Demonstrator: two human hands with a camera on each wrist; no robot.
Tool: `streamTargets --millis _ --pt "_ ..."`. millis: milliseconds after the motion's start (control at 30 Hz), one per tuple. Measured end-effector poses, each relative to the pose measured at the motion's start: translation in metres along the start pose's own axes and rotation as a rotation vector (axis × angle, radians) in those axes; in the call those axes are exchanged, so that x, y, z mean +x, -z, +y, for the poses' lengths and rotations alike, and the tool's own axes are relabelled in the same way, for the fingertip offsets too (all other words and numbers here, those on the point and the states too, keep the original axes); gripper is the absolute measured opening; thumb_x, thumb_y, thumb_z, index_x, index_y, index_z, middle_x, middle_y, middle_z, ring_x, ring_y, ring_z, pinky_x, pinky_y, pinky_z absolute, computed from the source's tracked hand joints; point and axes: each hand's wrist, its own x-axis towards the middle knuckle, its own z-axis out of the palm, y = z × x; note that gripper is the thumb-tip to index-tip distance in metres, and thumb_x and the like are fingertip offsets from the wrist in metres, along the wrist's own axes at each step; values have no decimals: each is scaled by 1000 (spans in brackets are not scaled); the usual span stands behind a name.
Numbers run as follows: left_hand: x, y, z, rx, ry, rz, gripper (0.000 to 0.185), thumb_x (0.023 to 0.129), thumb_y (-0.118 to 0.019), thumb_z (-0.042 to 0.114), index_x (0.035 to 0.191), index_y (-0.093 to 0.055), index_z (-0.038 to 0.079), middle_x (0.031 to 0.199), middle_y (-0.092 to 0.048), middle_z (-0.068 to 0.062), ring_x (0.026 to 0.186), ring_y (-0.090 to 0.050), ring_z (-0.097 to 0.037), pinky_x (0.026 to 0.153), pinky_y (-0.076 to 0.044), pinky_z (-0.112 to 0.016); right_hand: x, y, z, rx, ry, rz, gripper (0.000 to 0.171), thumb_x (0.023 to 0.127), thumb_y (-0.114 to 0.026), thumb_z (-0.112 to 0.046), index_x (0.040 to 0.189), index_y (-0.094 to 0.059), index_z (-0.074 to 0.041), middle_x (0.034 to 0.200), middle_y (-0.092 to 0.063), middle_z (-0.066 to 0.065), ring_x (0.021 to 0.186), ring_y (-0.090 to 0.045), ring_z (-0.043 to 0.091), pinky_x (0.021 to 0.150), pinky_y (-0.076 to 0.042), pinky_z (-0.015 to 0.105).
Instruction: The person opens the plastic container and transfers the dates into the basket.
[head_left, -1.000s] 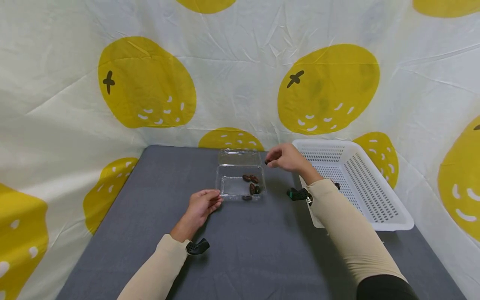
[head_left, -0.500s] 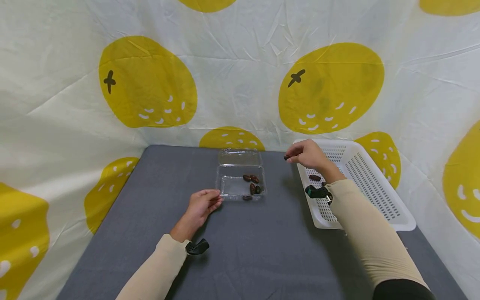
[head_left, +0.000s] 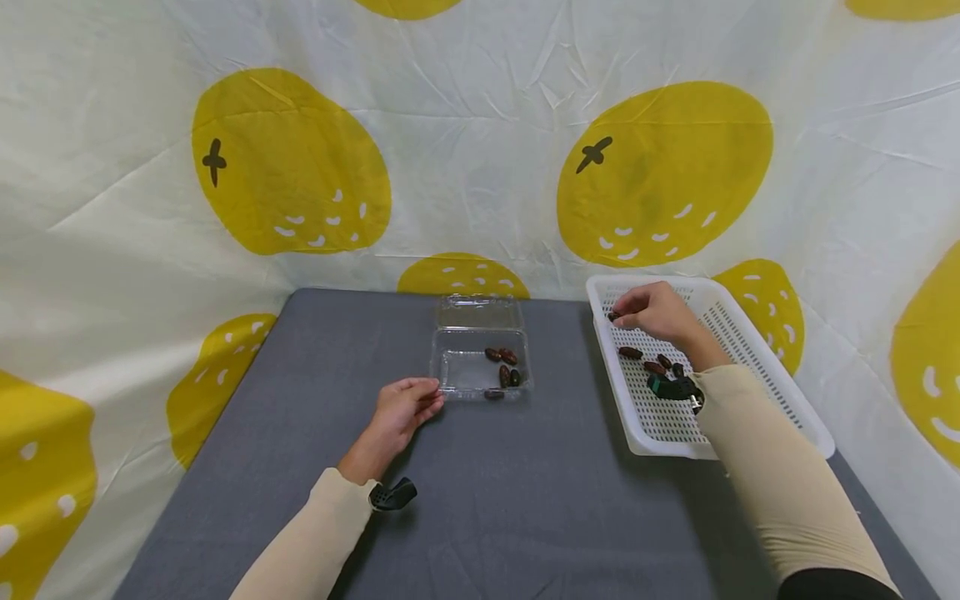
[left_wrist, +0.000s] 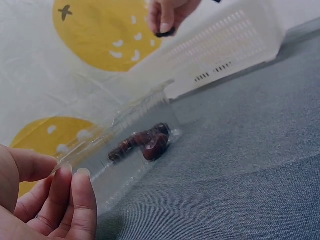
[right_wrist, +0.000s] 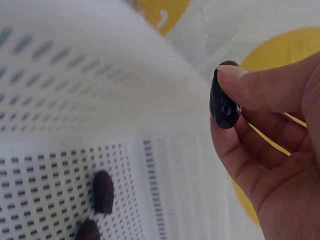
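Note:
Dark, glossy dates [head_left: 508, 357] lie in a clear plastic clamshell box [head_left: 459, 367], mostly toward its right side; its lid stands raised at the back. My left hand [head_left: 397, 417] pinches the box's front left corner between thumb and fingers, as the left wrist view [left_wrist: 55, 200] shows closely. Over the left side of a white perforated basket [head_left: 637, 429], my right hand [head_left: 658, 315] holds one date [right_wrist: 225, 102] between thumb and fingertips. Several more dates [head_left: 630, 352] rest on the basket floor beneath that hand, partly hidden by the wrist camera.
Grey cloth covers the table [head_left: 480, 500]. The basket stands at the right, apart from the box. A white curtain [head_left: 480, 167] printed with yellow fruit hangs close behind the table and along the sides.
My right hand has moved right with its date, from beside the clear box to over the basket, uncovering dates lying there. My left hand and the box have stayed in place.

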Motion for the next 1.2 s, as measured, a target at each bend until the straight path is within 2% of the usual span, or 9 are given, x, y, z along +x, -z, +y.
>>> streamTargets --millis 233,500,833,1200 --pt "1 0 0 -13 -7 0 7 96 -69 -2 102 -72 -5 81 -76 -6 71 -72 -11 69 -63 -23 -4 6 21 -17 -48 -8 25 91 -79 -12 111 -76 2 99 -77 17 83 -65 20 74 -54 27" --pt "2 1 -2 -3 -6 -13 4 97 -68 -2 100 -69 -3 80 -75 -5 70 -72 -11 68 -63 -23 -10 10 39 -33 -113 -34 28 94 -78 -15 116 -73 3 105 -76 19 88 -66 25 76 -53 27" --pt "2 1 -1 -1 -9 1 8 96 -70 -1 103 -71 -4 82 -76 -8 71 -72 -12 69 -64 -24 -17 14 47 -44 -134 -28 30 93 -77 -13 116 -72 6 108 -74 24 91 -66 29 76 -52 26" --pt "1 0 0 3 0 11 4 97 -69 -1 99 -72 -1 83 -76 -8 71 -72 -12 69 -64 -24 -21 12 56 -41 -161 -48 31 93 -78 -14 116 -73 5 105 -75 20 93 -66 30 78 -53 28"
